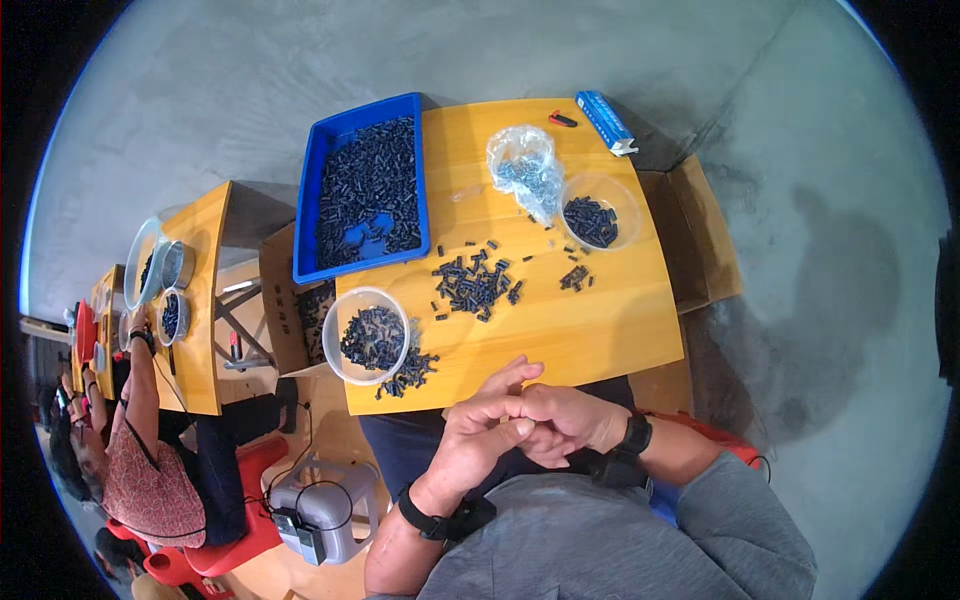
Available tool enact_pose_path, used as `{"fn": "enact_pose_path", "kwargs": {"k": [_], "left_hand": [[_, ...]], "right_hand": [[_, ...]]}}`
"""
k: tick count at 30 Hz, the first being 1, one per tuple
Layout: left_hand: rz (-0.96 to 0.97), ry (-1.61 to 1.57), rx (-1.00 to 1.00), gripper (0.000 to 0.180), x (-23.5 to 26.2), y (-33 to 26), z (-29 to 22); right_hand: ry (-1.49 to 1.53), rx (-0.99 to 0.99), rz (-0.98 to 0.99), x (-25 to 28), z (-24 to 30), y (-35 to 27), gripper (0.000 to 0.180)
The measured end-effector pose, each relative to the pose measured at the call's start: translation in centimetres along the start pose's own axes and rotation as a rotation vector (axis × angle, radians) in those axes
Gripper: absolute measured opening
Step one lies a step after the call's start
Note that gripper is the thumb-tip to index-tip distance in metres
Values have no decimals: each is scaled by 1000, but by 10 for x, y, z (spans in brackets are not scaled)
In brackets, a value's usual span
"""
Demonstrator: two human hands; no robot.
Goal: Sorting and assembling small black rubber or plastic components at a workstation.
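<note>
The left hand (470,438) and right hand (565,418) meet, fingers overlapping, near the table's close edge; whether they grip anything cannot be told. Ahead on the yellow table (600,330), small black pieces (475,286) lie loosely heaped, long axes pointing in mixed directions, between two clear tubs (627,205).

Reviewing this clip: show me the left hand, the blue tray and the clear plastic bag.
Left hand (472,430): head view, middle of the hand.
Blue tray (421,170): head view, its right-hand rim.
Clear plastic bag (514,144): head view, its crumpled upper part.
</note>
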State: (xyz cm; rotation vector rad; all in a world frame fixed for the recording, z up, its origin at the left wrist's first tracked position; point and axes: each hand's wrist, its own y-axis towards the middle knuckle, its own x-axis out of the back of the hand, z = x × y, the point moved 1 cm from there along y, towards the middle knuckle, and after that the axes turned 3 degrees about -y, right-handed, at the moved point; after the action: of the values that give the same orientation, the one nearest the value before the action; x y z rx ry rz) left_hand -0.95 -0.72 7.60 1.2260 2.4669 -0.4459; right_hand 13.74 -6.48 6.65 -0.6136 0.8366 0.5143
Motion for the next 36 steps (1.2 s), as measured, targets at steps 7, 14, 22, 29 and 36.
{"fn": "enact_pose_path", "kwargs": {"k": [7, 14, 22, 29, 36], "left_hand": [[3, 51, 47, 24, 6, 3, 2], [-41, 2, 334, 21, 14, 2, 14], [-307, 1, 183, 35, 16, 2, 57], [-421, 194, 341, 32, 32, -6, 79], [-504, 260, 401, 29, 42, -9, 82]], "right_hand": [[264, 22, -203, -5, -24, 6, 52], [498, 66, -230, 3, -35, 9, 46], [-1555, 538, -1206, 67, 96, -38, 28], [-1971, 316, -1471, 131, 137, -47, 25], [-1777, 631, -1181, 135, 88, -9, 8]]}}
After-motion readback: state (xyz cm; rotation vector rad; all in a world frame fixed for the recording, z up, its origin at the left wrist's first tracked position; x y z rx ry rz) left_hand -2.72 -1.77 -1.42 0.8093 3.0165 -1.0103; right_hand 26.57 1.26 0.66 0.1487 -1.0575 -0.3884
